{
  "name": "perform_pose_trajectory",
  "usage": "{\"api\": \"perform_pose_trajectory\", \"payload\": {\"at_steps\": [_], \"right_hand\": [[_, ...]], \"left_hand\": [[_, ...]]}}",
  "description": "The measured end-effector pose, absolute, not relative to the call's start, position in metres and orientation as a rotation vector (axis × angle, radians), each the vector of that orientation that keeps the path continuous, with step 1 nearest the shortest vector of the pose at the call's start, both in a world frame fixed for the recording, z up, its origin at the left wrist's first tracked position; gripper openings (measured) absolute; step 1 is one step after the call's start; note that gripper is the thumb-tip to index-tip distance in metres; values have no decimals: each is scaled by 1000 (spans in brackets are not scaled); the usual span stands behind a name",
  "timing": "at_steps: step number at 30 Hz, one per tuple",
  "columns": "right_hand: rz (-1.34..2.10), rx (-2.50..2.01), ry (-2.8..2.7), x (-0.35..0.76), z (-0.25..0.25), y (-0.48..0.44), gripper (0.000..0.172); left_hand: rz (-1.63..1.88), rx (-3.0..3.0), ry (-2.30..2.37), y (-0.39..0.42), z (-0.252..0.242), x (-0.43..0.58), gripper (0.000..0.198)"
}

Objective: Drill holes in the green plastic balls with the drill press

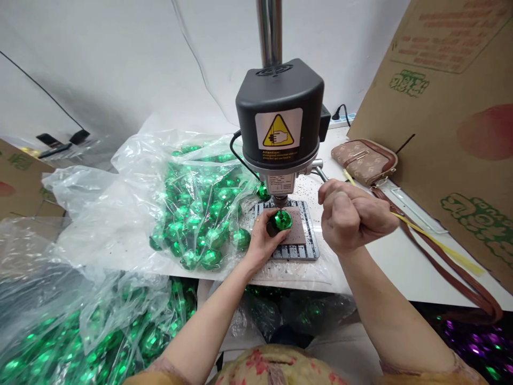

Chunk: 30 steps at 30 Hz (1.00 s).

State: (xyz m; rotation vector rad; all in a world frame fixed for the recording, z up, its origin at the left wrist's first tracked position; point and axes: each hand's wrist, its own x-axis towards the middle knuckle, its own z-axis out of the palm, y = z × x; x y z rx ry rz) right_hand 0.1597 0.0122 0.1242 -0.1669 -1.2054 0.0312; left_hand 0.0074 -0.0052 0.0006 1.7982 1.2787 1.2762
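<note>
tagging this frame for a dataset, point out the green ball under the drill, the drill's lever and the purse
green ball (281,220), head view, its shiny upper face
lever (320,172), head view, its bare metal rod
purse (363,160), head view, middle of its patterned flap

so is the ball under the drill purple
No, the ball held by the left hand under the drill is green.

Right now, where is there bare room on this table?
Bare tabletop lies between the drill's plate and the purse strap, beside the right hand on the lever. Left of the drill, bagged green balls crowd everything; the left hand, gripping one ball, fills the plate.
</note>
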Motion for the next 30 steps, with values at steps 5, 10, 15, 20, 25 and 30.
{"api": "perform_pose_trajectory", "payload": {"at_steps": [5, 10, 15, 20, 25, 30], "right_hand": [[213, -410, -1066, 156, 163, 8, 50], [306, -530, -1138, 158, 191, 13, 46], [334, -477, -1115, 158, 187, 16, 45], [292, -521, -1116, 157, 188, 16, 50], [273, -495, -1168, 159, 192, 13, 48], [270, -484, -1159, 159, 189, 11, 46]], "left_hand": [[1289, 1763, 1374, -9, 3, 12, 49], [1389, 1824, 1593, -28, 5, 15, 45], [1432, 1880, 1605, -29, 19, 5, 40], [1373, 1678, 1535, -20, 49, -6, 41], [1189, 1776, 1290, -52, 61, -7, 26], [919, 1929, 1150, -96, 59, -12, 21]]}}
